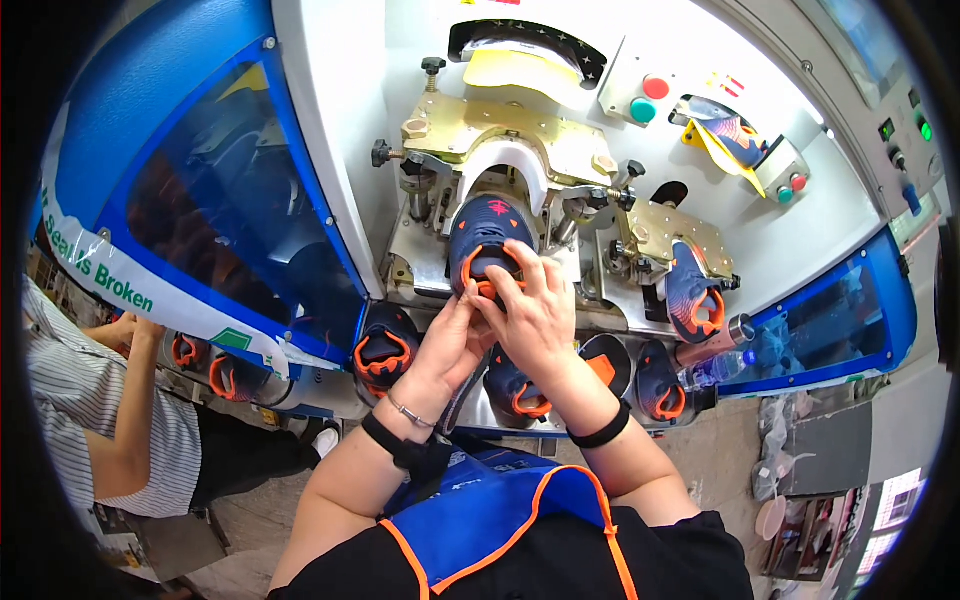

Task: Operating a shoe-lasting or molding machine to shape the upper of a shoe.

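A dark blue sneaker (pixel 487 228) with an orange lining and a pink mark on its top sits toe-first in the middle station of a shoe machine. Its toe lies under a white curved pad (pixel 508 160) fixed below a brass-coloured clamp plate (pixel 490 125). My right hand (pixel 538 308) grips the orange-edged collar from the right, with fingers reaching over the opening. Pinched at the heel edge is my left hand (pixel 455 335), its fingertips meeting those of the right. What lies between the fingertips is too small to make out.
Similar sneakers stand along the front ledge: one at left (pixel 385 350), one in the middle (pixel 512 385), one at right (pixel 660 385). Another sneaker (pixel 692 290) sits in the right station. Green button (pixel 643 110) and red button (pixel 656 87) are above. A co-worker's arm (pixel 135 420) is at left.
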